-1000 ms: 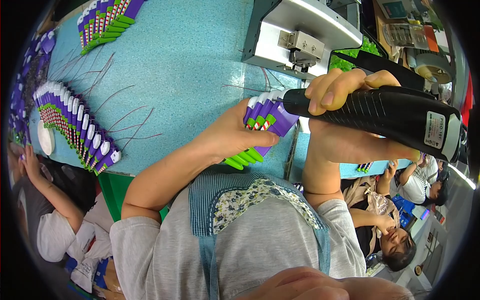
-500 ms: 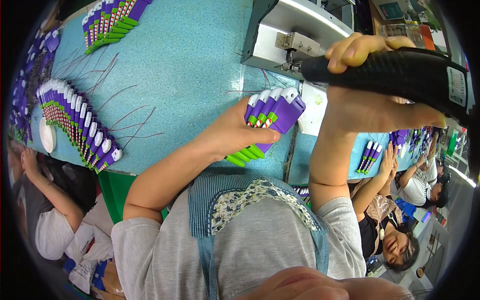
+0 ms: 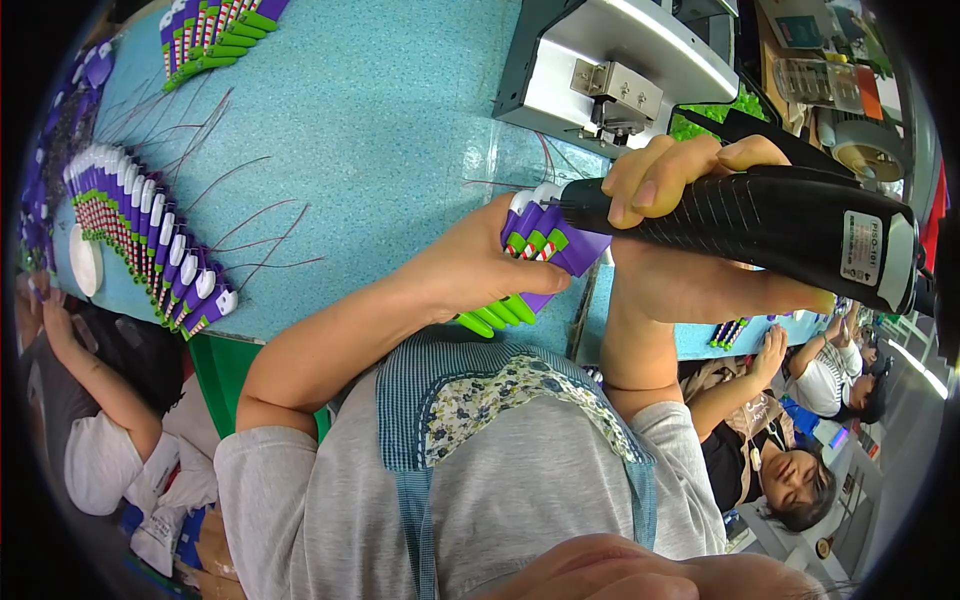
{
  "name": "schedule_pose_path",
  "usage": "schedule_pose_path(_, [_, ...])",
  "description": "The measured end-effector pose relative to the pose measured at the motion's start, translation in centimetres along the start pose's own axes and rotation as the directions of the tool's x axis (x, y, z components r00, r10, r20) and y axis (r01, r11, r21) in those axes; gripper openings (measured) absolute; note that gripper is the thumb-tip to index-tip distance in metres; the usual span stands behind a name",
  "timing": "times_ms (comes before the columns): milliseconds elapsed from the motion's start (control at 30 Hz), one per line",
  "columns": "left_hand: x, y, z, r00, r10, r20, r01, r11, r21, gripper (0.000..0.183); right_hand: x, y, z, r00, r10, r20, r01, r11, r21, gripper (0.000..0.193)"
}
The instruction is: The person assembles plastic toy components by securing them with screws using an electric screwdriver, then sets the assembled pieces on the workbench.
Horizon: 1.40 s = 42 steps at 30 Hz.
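Black power screwdriver gripped in right hand, tip at purple pieces (fanned) clasped in left hand.

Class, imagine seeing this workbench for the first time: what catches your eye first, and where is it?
A bulky black handheld tool in the right grip dominates, right of centre. Its tip points at the fanned purple pieces in the left grip, mid-picture. At left, a curved row of similar pieces lies on the blue table.
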<state>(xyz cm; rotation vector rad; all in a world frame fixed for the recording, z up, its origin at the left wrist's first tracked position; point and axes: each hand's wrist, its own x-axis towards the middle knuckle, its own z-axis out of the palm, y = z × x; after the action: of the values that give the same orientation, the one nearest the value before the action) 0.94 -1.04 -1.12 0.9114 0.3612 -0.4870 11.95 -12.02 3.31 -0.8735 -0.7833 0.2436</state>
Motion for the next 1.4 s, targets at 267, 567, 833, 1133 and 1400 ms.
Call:
schedule_pose_path(267, [0.1,-0.4,-0.1,0.994,0.049,-0.101,-0.035,0.990,0.135,0.056,2.9,-1.8,0.1,1.000,-0.024,0.004,0.024,1.000,-0.019,0.099])
schedule_pose_path(567, [0.7,-1.4,-0.5,0.996,0.054,-0.078,-0.045,0.992,0.114,0.062,2.2,-1.8,-0.2,0.996,-0.079,-0.049,0.078,0.997,-0.030,0.101])
schedule_pose_path(833, [1.2,-1.2,0.1,0.999,0.045,-0.016,-0.044,0.998,0.053,0.059,5.5,-1.6,-2.9,0.996,-0.090,-0.013,0.088,0.988,-0.126,0.102])
schedule_pose_path(1133, [0.0,0.3,0.3,0.999,0.026,-0.043,-0.026,1.000,0.002,0.055,1.5,-1.6,1.1,0.999,0.031,0.007,-0.031,0.999,-0.043,0.096])
schedule_pose_path(1400, [-0.8,0.3,0.4,0.997,0.070,-0.018,-0.069,0.997,0.021,0.053,0.1,-0.6,2.3,1.000,0.014,-0.012,-0.014,1.000,-0.008,0.093])
